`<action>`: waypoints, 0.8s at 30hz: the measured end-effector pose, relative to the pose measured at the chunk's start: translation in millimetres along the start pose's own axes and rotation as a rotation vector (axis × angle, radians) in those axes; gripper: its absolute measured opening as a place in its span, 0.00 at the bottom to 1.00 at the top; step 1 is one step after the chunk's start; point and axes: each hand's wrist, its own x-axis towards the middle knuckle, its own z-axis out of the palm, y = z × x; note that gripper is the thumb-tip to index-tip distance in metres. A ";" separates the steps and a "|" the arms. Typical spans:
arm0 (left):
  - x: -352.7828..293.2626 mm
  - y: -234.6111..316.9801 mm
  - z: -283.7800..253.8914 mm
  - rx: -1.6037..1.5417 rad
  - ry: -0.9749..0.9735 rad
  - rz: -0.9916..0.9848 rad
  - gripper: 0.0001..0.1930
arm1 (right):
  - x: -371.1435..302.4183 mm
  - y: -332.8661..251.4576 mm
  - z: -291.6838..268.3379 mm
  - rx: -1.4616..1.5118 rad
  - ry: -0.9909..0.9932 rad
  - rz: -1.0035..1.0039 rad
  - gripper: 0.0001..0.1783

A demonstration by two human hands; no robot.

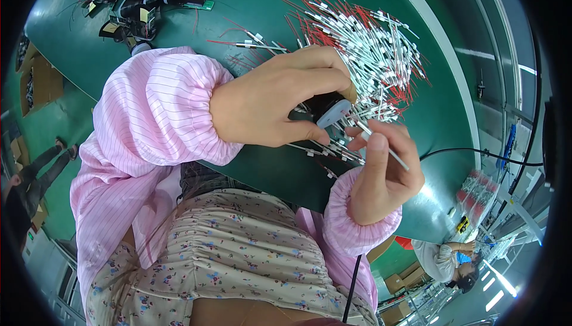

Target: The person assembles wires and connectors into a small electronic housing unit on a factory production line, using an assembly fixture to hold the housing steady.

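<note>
My left hand point(280, 96) is wrapped round a dark cylindrical part with a pale grey end cap point(335, 113), which faces my right hand. Most of the part's body is hidden under my palm and fingers. My right hand point(390, 168) pinches a thin white lead point(398, 159) between thumb and fingers. The lead's upper end points at the grey cap; I cannot tell whether they touch. Just beyond both hands spreads a large pile of white and red wire leads with small white connectors point(381, 52). Several loose leads lie under and around my left hand.
Several black assemblies with green circuit boards and yellow labels point(143, 4) lie at the far left of the green table point(250, 22). A black cable point(476, 149) crosses the right side. Cardboard boxes point(47, 84) stand on the floor at left. Other people are at left and lower right.
</note>
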 end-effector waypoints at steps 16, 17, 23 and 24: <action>1.4 -0.1 -7.4 -0.194 0.013 -0.242 0.14 | 13.8 10.1 -2.7 -0.663 -0.176 -0.322 0.06; 0.4 1.0 -8.7 -0.242 -0.011 -0.253 0.13 | 14.1 10.0 0.7 -0.682 -0.193 -0.390 0.06; -3.4 -16.3 5.2 -0.379 0.031 -0.247 0.13 | 9.7 24.3 -5.8 -0.867 -0.225 -0.520 0.05; -1.9 -33.3 18.9 -0.290 0.099 -0.081 0.12 | 10.8 33.6 -10.1 -0.912 -0.209 -0.587 0.04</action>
